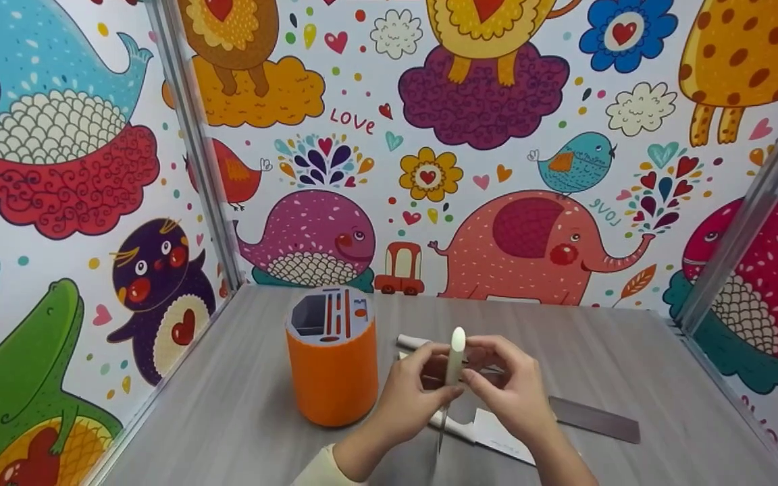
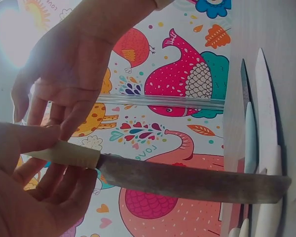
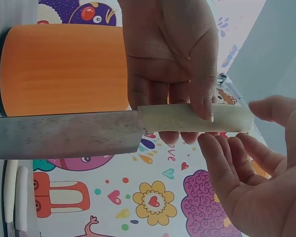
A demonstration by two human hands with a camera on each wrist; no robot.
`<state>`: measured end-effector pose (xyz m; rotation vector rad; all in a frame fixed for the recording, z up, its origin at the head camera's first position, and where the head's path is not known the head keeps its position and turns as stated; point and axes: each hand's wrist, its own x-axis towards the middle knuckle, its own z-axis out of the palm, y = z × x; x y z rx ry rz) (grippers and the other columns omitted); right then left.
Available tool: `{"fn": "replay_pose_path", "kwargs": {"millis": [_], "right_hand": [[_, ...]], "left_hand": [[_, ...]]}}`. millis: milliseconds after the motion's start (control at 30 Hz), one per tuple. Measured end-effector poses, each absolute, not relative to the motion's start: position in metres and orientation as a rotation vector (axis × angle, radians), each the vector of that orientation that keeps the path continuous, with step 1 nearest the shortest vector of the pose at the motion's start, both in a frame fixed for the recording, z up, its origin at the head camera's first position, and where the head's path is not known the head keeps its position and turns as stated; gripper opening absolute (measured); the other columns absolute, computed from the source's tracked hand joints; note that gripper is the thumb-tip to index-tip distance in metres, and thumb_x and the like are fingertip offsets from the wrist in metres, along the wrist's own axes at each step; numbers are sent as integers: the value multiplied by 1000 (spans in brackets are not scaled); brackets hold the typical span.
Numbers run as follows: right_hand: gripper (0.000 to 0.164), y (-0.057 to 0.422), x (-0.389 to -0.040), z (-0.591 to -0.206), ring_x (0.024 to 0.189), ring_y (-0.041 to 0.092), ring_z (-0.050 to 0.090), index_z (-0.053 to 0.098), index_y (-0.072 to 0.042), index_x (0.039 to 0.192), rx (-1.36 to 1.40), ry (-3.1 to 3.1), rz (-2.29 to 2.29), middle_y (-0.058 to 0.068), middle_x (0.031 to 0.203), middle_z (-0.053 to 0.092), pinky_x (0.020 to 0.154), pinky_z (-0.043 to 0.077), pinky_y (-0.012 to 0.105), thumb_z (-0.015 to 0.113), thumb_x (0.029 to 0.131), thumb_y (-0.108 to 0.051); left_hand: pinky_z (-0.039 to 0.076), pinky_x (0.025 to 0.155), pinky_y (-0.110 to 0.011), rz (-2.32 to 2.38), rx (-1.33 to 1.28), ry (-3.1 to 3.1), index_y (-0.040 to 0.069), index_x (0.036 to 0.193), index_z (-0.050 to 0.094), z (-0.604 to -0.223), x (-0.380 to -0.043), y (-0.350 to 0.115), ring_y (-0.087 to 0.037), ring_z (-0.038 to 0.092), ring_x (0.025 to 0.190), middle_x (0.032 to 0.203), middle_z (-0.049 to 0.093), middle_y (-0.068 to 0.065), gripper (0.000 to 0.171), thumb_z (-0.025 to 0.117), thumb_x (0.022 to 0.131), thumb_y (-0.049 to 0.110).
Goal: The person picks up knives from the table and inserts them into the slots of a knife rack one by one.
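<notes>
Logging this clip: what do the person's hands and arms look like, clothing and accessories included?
Both the left hand and the right hand are ungloved, with no rings showing. A plain, pale cream sleeve covers the left arm up to near the wrist. In the head view, the visible stretch of right forearm is bare.

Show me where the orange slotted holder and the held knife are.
Orange slotted holder [image 1: 333,379], head view: its outer wall.
Held knife [image 3: 117,132], right wrist view: blade, near the handle.
</notes>
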<state>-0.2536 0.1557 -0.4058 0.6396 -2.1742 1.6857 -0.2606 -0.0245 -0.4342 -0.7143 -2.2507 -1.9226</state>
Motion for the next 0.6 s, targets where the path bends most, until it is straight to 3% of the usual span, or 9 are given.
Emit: {"fn": "replay_pose_path", "kwargs": {"millis": [167,300,600], "right_hand": [[24,150,-251,-400,82,13,69,67,-6,112,622,-2163,1826,12,93,66,72,62,31,71,88,-3],[22,147,-252,-388,79,21,70,65,1,113,656,-2015,1914,17,92,64,70,62,36,65,91,1],[20,132,-273,-385,77,19,68,63,0,115,568,-1865,1943,8,87,62,75,62,34,60,95,-1]], "left_hand": [[58,85,-25,-1952,-663,-2247,26,126,61,-429,-260,-32,-14,69,96,106,71,4,42,77,87,24],[58,86,-26,-1959,-600,-2226,22,126,61,-421,-261,-40,-16,69,96,106,72,0,42,77,87,21],[59,85,-26,-1869,-544,-2163,21,126,65,-407,-259,-54,-14,70,95,109,73,-1,42,78,86,20]]}}
